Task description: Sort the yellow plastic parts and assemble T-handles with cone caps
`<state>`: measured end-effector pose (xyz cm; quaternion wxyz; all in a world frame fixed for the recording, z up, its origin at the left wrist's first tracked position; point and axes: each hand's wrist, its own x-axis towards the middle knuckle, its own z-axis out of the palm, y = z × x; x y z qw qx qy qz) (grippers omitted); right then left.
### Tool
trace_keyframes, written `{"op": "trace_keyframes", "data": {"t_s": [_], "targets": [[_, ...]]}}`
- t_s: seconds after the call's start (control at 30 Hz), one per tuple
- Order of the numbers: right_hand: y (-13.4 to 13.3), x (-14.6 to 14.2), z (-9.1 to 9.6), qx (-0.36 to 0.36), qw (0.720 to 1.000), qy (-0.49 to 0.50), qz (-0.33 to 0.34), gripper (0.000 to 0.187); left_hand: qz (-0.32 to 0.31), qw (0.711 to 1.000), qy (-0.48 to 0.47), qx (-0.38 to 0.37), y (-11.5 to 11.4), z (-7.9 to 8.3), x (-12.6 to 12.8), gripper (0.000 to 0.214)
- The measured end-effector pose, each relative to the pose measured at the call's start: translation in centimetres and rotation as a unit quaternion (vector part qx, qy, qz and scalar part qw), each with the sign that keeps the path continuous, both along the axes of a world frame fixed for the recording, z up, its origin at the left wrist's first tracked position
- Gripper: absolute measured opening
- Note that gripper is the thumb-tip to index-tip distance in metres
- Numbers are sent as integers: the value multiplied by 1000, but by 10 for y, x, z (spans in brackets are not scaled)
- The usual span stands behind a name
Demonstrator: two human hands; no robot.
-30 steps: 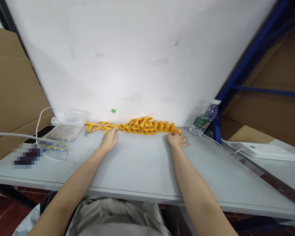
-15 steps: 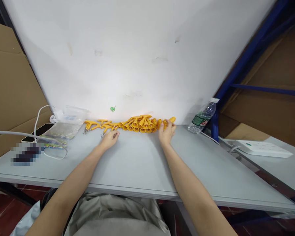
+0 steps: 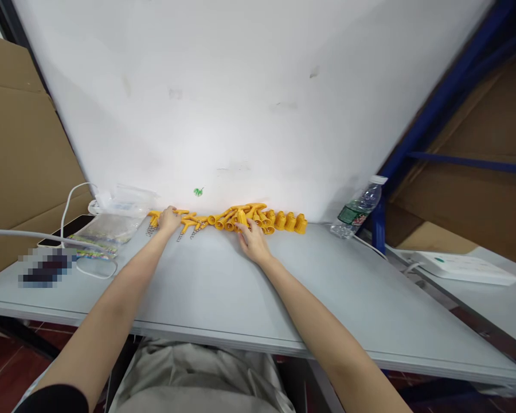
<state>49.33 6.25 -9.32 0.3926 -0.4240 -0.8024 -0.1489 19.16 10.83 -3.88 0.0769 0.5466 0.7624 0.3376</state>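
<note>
My left hand [image 3: 169, 221] is at the yellow T-handled corkscrews [image 3: 190, 221], its fingers closed on one handle near the wall. Metal spirals stick out from these handles toward the front; my hand covers part of the group. My right hand [image 3: 253, 241] grips a yellow bell-shaped plastic piece [image 3: 241, 217], narrow end up, in front of the pile. Behind and around it lie stacked yellow corkscrews with bell-shaped bodies [image 3: 219, 224], their wide mouths facing me. To the right, several bell-shaped pieces [image 3: 300, 223] stand in a row along the wall.
A tilted water bottle [image 3: 358, 209] leans at the table's right. Clear plastic bags [image 3: 112, 223], a phone [image 3: 79, 225] and a white cable [image 3: 64, 209] lie at the left. A white power strip [image 3: 468, 267] is on the surface beyond the right edge. Cardboard [image 3: 21, 149] stands far left.
My left hand has moved left and farther back to the corkscrew handles. My right hand has moved left from the end of the row to the middle of the pile, with a bell-shaped piece in it.
</note>
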Motion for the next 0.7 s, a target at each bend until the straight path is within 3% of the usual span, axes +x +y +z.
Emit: {"op": "trace_keyframes", "data": {"t_s": [0.13, 0.27, 0.37, 0.43, 0.5, 0.6, 0.7], "targets": [[0, 2, -2, 13, 1000, -9, -11, 39, 9, 997, 30, -76, 14, -1, 2, 31], [0, 3, -2, 8, 1000, -9, -13, 38, 12, 993, 89, -77, 20, -5, 7, 25], [0, 3, -2, -2, 1000, -6, -3, 38, -1, 996, 72, -49, 23, -8, 6, 19], [0, 3, -2, -10, 1000, 0, 7, 39, -1, 1000, -3, 3, 23, -8, 5, 21], [1, 3, -2, -16, 1000, 7, 16, 39, 11, 987, -147, 64, 22, -6, 4, 24], [1, -1, 0, -21, 999, 16, 28, 39, 27, 933, -342, 109, 17, -1, 6, 27], [0, -10, 8, -29, 998, 28, 47, 37, 27, 895, -432, 110, 8, 4, 12, 25]]}}
